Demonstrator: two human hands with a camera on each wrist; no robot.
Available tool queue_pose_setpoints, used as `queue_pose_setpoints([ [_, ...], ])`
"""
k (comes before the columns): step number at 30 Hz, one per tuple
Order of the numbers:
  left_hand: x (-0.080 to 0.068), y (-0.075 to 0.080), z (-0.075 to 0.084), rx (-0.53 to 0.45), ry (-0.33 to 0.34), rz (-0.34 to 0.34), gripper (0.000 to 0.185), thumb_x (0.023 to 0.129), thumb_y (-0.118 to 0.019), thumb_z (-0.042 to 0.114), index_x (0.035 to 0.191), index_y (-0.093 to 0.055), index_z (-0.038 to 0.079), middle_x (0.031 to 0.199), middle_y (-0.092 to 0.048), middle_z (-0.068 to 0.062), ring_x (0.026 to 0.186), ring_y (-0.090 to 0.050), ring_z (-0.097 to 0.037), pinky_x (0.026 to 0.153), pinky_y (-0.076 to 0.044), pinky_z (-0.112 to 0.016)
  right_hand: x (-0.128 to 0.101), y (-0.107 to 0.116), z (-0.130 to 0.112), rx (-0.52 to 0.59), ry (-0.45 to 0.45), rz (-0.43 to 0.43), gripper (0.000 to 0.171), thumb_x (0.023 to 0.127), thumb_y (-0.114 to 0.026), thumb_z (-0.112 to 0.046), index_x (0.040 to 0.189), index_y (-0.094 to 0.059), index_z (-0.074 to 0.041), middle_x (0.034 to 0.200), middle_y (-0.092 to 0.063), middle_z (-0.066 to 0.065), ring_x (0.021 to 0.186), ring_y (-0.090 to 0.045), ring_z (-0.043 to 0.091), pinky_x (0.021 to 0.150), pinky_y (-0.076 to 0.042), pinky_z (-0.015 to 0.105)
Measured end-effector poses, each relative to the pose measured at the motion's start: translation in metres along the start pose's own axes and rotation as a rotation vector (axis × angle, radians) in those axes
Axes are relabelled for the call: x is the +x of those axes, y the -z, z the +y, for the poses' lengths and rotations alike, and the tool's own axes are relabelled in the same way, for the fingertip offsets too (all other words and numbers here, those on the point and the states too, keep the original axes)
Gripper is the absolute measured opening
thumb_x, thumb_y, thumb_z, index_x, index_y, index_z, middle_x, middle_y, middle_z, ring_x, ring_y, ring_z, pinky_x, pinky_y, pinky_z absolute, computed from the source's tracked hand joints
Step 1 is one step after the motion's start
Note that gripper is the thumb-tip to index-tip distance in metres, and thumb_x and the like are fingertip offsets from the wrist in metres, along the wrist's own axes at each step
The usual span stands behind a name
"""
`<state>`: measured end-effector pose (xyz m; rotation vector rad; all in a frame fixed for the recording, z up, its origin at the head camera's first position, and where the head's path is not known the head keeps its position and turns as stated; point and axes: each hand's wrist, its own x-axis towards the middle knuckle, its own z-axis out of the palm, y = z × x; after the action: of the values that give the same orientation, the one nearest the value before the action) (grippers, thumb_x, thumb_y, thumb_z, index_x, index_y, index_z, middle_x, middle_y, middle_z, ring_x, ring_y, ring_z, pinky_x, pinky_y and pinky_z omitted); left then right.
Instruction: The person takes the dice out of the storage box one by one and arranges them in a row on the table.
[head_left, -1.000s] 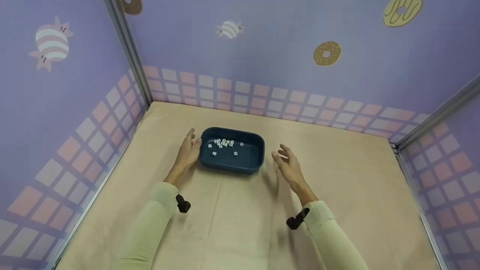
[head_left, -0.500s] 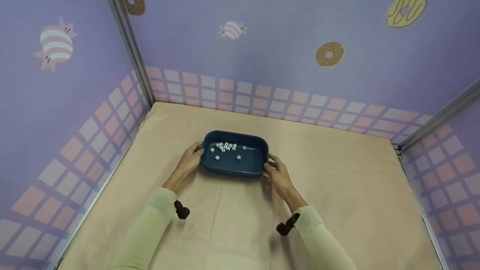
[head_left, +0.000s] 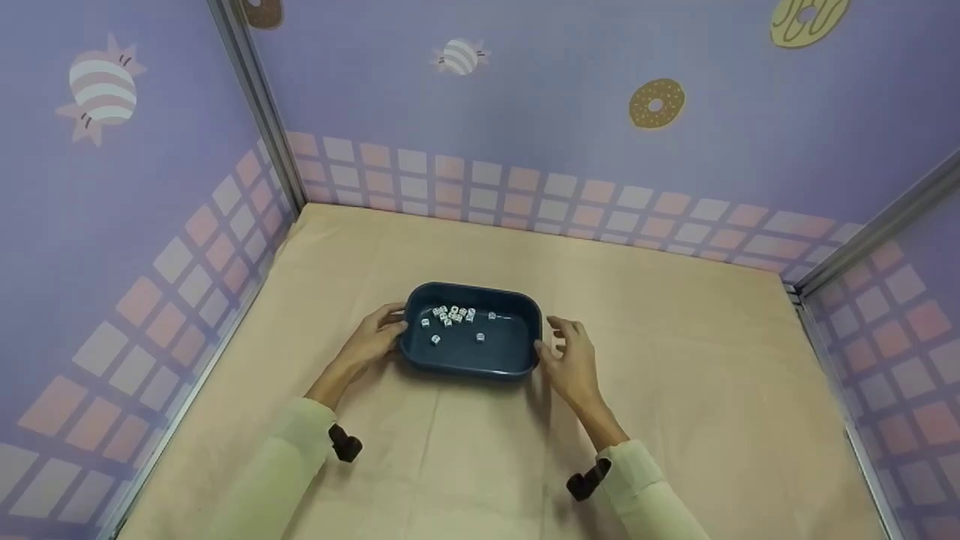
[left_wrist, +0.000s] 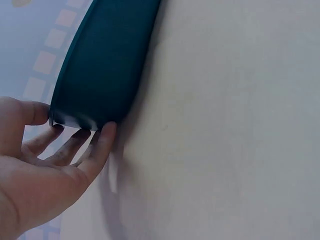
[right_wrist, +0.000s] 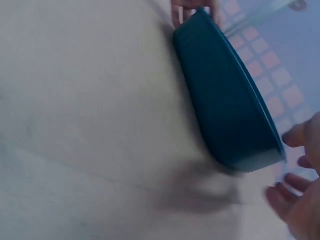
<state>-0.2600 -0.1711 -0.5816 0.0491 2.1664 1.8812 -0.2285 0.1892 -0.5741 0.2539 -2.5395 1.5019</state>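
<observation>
Head view shows a dark blue tub [head_left: 471, 366] sitting on the tan table cover [head_left: 675, 390], a little toward 12 o'clock from the middle of the bare cloth between the two sleeves. Its long axis runs from 9 o'clock to 3 o'clock, so each short end faces one hand. Inside, a cluster of small white dice [head_left: 452, 314] lies against the far wall toward the 11 o'clock corner, with a few single ones scattered nearer the middle of the floor.

At the 9 o'clock end, the left hand [head_left: 373, 341] grips the tub: the left wrist view shows the thumb hooked over the rim while the fingers [left_wrist: 95, 147] curl under and against the outer wall where it meets the cloth. At the 3 o'clock end, the right hand [head_left: 571, 358] is just beside the tub, with its fingers spread and loosely bent. The right wrist view shows the fingertips [right_wrist: 280, 197] standing apart from the wall with a gap of cloth between, so this hand holds nothing; in the head view the thumb looks close to the corner, but whether it touches I cannot tell.

So the tub lies at 3 o'clock from the left fingers and at 9 o'clock from the right ones, and the left hand is the nearer, being already on it.

Purple walls [head_left: 525, 112] printed with doughnuts and sweets close in the table at 9, 12 and 3 o'clock.
</observation>
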Motion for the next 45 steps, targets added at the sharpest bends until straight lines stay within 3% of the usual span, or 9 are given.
queue_pose_setpoints([
  [2,0.006,-0.001,0.0,0.005,0.006,0.028,0.048,0.114,-0.047,0.017,0.16,-0.042,0.004,0.155,-0.048,-0.026,0.138,-0.055,-0.041,0.109,-0.049,-0.048,0.01,-0.006,-0.009,-0.075,0.1,0.033,0.037,0.097,-0.076,-0.003,0.132,-0.065,0.007,0.123,-0.065,0.02,0.112,-0.066,0.038,0.094,-0.058,0.049],
  [6,0.017,-0.004,0.002,0.053,-0.009,0.072,0.047,0.114,-0.048,0.021,0.158,-0.047,0.004,0.156,-0.051,-0.022,0.143,-0.051,-0.037,0.116,-0.041,-0.049,0.029,-0.024,-0.021,-0.121,0.168,-0.081,0.027,0.096,-0.077,-0.002,0.121,-0.071,0.004,0.109,-0.07,0.014,0.097,-0.07,0.026,0.086,-0.059,0.041],
  [14,0.021,-0.009,0.0,0.114,-0.031,0.076,0.046,0.113,-0.051,0.022,0.156,-0.051,0.007,0.158,-0.051,-0.019,0.149,-0.043,-0.035,0.123,-0.031,-0.049,0.048,-0.061,-0.025,-0.458,0.086,-0.34,0.018,0.095,-0.078,-0.004,0.112,-0.077,0.003,0.105,-0.07,0.012,0.1,-0.068,0.026,0.089,-0.058,0.042],
  [21,0.021,-0.011,0.0,0.054,-0.028,0.04,0.047,0.113,-0.052,0.021,0.158,-0.049,0.006,0.159,-0.05,-0.019,0.147,-0.046,-0.035,0.12,-0.035,-0.05,0.054,-0.069,-0.022,-0.563,0.073,-0.382,0.005,0.098,-0.074,-0.005,0.101,-0.077,-0.001,0.097,-0.069,0.008,0.089,-0.063,0.022,0.081,-0.056,0.041],
  [26,0.019,-0.012,0.001,0.123,-0.043,0.077,0.045,0.113,-0.051,0.022,0.157,-0.052,0.008,0.156,-0.053,-0.02,0.146,-0.047,-0.037,0.12,-0.035,-0.054,0.054,-0.048,-0.03,-0.431,0.18,-0.377,0.003,0.096,-0.075,-0.004,0.099,-0.075,-0.001,0.094,-0.07,0.007,0.086,-0.063,0.019,0.077,-0.056,0.039],
  [30,0.018,-0.013,0.0,0.202,-0.074,0.129,0.044,0.113,-0.05,0.021,0.154,-0.055,0.006,0.152,-0.057,-0.02,0.142,-0.052,-0.039,0.118,-0.038,-0.054,0.049,-0.012,-0.038,-0.309,0.262,-0.333,0.009,0.092,-0.078,-0.002,0.099,-0.074,-0.003,0.092,-0.069,0.006,0.082,-0.063,0.018,0.073,-0.055,0.037],
  [34,0.019,-0.012,-0.003,0.198,-0.097,0.184,0.042,0.112,-0.052,0.017,0.151,-0.058,0.005,0.146,-0.061,-0.021,0.134,-0.059,-0.039,0.112,-0.045,-0.052,0.043,0.026,-0.036,-0.284,0.29,-0.284,0.009,0.091,-0.078,-0.001,0.097,-0.072,-0.004,0.09,-0.068,0.005,0.08,-0.064,0.017,0.071,-0.056,0.036],
  [39,0.023,-0.008,-0.003,0.185,-0.098,0.215,0.041,0.112,-0.052,0.017,0.15,-0.059,0.004,0.145,-0.062,-0.02,0.134,-0.059,-0.038,0.112,-0.045,-0.051,0.027,0.053,-0.011,-0.312,0.261,-0.298,0.009,0.09,-0.077,0.001,0.095,-0.072,-0.003,0.091,-0.069,0.006,0.081,-0.066,0.017,0.073,-0.058,0.037],
  [45,0.028,-0.01,-0.001,0.193,-0.086,0.209,0.042,0.113,-0.051,0.019,0.152,-0.057,0.005,0.147,-0.061,-0.02,0.139,-0.055,-0.037,0.116,-0.04,-0.05,-0.003,0.054,0.034,-0.352,0.2,-0.36,0.013,0.087,-0.078,0.006,0.094,-0.074,-0.004,0.089,-0.068,0.003,0.08,-0.064,0.016,0.072,-0.056,0.035],
])
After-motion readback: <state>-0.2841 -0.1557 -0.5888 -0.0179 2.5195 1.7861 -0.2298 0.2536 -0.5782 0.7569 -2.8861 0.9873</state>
